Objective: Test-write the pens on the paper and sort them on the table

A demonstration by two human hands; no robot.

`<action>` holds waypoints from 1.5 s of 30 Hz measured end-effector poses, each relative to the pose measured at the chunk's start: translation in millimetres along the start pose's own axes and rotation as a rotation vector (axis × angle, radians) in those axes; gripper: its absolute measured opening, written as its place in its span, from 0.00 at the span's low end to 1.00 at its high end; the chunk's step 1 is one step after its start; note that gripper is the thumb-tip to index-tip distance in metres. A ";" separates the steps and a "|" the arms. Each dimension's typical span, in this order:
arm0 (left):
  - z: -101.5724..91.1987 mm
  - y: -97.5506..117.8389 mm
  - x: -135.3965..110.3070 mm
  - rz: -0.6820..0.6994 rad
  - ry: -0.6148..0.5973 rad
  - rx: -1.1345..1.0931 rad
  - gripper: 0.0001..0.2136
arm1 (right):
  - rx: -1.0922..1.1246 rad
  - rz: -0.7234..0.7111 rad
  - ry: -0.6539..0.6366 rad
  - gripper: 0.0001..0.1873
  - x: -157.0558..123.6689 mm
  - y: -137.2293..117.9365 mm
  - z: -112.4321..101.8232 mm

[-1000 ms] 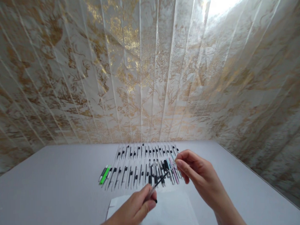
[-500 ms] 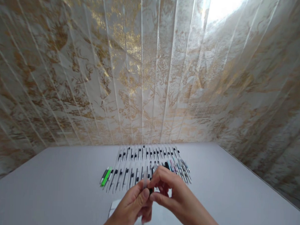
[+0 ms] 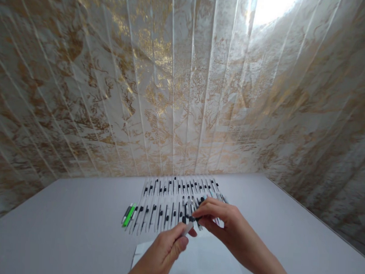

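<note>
My left hand (image 3: 169, 248) is closed around a whitish, translucent pen barrel (image 3: 187, 229), whose end sticks out past the thumb, tilted up to the right. Just right of it, my right hand (image 3: 224, 218) pinches a small dark piece (image 3: 198, 219), perhaps a pen cap; the fingers hide most of it. A narrow gap separates the barrel from this piece. Behind both hands lie rows of pen parts, clear barrels with black caps and dark refills (image 3: 154, 212). My right hand covers part of the pens on that side.
A second row of pen parts (image 3: 183, 187) lies farther back on the white table (image 3: 86, 217). At the left end of the near row are a bright green pen (image 3: 129, 216) and a grey one. White sheets (image 3: 208, 258) lie under my hands. A gold-patterned curtain (image 3: 172, 92) hangs behind.
My hands were together over the barrel and have come apart. The right hand moved right and up with the dark piece; the barrel in my left hand now leans right.
</note>
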State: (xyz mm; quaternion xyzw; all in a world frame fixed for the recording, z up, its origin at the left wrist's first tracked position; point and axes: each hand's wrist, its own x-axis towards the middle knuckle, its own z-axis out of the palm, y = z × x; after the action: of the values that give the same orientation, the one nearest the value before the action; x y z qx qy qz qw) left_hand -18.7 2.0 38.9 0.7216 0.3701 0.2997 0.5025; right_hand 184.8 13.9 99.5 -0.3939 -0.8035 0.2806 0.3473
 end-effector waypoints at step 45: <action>-14.9 10.9 -4.1 -0.035 -0.027 0.316 0.14 | -0.318 0.114 -0.260 0.13 -1.4 0.6 14.1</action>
State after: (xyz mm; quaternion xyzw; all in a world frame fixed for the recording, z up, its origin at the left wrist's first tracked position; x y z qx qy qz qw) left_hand -30.5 3.8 53.6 0.7891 0.4182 0.2191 0.3929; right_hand 174.8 10.5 90.1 -0.4488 -0.8522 0.2179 0.1577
